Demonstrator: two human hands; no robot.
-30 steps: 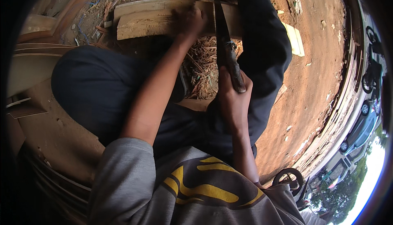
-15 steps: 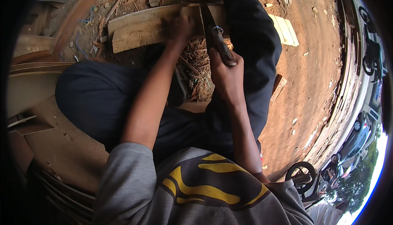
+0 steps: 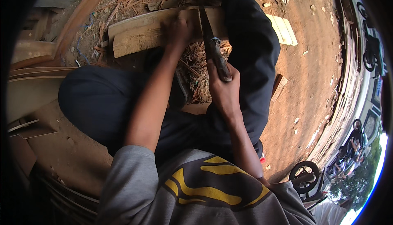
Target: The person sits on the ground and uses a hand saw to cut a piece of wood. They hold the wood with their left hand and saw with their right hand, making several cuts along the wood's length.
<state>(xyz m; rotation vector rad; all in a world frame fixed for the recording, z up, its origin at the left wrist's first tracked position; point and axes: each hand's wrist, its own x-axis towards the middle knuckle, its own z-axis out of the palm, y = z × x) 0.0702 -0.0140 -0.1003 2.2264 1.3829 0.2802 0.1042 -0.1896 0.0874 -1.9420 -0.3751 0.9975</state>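
At upper centre, your right hand grips a bladed tool; your left hand, fingers too blurred to tell, overlaps a plank.

Dark, long-bladed tool crosswise over a pale, rough-faced wooden board.

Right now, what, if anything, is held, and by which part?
The right hand holds a handsaw by its dark handle. The left hand is on the wooden board; its blur hides whether it grips.
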